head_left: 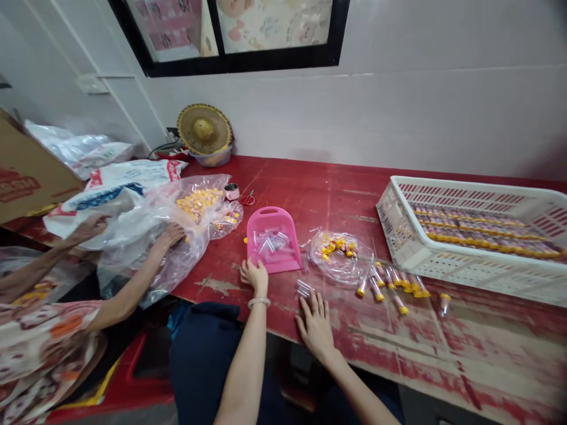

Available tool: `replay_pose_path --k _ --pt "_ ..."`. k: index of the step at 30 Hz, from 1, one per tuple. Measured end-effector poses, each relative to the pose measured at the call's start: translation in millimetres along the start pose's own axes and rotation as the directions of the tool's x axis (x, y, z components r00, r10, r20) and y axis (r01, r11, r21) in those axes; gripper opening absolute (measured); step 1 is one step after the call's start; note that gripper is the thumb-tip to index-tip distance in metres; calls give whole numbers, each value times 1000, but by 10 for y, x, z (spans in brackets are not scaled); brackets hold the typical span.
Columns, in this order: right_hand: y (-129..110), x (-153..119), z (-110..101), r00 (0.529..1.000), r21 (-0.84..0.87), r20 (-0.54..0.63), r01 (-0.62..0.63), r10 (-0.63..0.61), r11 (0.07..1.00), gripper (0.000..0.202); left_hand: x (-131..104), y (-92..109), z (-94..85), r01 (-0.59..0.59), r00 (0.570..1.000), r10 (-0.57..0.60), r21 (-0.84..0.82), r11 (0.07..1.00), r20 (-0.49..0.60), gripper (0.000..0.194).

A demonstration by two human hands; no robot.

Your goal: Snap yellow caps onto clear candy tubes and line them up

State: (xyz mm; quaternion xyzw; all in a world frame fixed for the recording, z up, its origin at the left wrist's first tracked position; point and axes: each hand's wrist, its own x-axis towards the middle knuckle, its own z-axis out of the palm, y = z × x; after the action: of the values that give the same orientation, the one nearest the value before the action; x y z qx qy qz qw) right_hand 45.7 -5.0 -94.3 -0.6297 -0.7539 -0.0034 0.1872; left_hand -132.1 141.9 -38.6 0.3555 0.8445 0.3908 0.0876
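My left hand (254, 276), with a bracelet on the wrist, is at the lower left edge of a pink scoop (273, 260) that holds clear tubes (271, 241); its fingers look bent, and what they hold, if anything, is unclear. My right hand (316, 323) lies with spread fingers on the table, fingertips beside a few empty clear tubes (303, 288). Beyond it sits an open clear bag (339, 268) with yellow and pink pieces. Right of the bag, several filled tubes with yellow caps (401, 304) lie on the red table (305, 186).
A white basket (478, 262) with rows of filled tubes stands at the right. At the left, another person's hands (170, 235) work at plastic bags with yellow caps (199, 202). A cup (231, 191), red scissors (248, 199), a straw hat (204, 128) and a cardboard box (33, 171) lie farther back.
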Motion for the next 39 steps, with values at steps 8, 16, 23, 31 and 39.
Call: replay_pose_path --k 8,16,23,31,39 --pt "-27 99 -15 996 27 42 -85 84 996 47 -639 -246 -42 -16 999 11 112 994 40 42" --pt "73 284 -164 995 114 84 -70 61 991 39 -1467 -218 -226 -226 960 221 9 974 169 64" --pt "466 246 -185 987 423 -151 22 47 906 35 -1521 -25 -169 -562 718 561 -133 816 413 48" --pt "1081 1321 -558 945 298 -124 -255 302 920 31 -1492 -71 -69 -547 747 584 -206 811 316 23" --pt "1157 1626 -362 934 241 35 -354 356 904 40 -1505 -139 -81 -364 818 495 -404 839 291 23"
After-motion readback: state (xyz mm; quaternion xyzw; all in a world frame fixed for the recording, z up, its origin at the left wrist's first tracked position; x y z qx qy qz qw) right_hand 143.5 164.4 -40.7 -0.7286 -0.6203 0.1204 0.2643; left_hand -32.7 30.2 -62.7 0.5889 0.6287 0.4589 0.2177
